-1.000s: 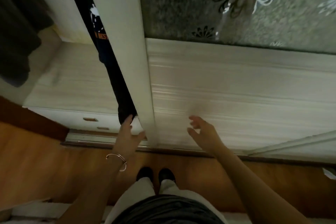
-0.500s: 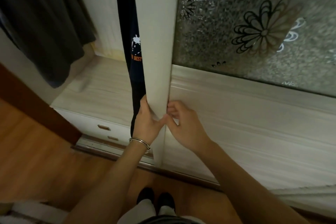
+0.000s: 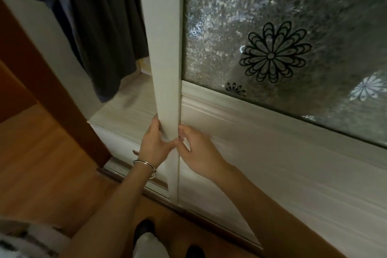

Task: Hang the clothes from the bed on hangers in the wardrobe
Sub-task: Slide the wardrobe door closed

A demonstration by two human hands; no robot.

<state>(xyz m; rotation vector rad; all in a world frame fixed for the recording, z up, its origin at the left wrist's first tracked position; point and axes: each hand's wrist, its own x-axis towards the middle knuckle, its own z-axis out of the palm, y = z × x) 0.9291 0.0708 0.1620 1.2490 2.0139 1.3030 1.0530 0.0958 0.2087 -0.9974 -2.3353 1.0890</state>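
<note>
Gripping the wardrobe door (image 3: 166,58), two hands at its pale upright edge.

Item: dark clothes (image 3: 100,27), charcoal and navy, soft and loosely draped in long folds, hung inside the open wardrobe bay left of the door, hems just above a pale wood-grain shelf (image 3: 125,109). The left hand (image 3: 154,144), with a thin metal bangle (image 3: 146,164) at the wrist, curled its fingers round the door's outer edge. The right hand (image 3: 199,151) pinched the same stile from the other side, fingertips bent into the groove and thumb on the face, touching the left thumb. The door was matt off-white with a ridged lower panel. Above that sat a pebbled frosted glass pane (image 3: 240,6) printed with black and white flowers. Below lay a glossy orange-brown wooden floor (image 3: 41,174).
</note>
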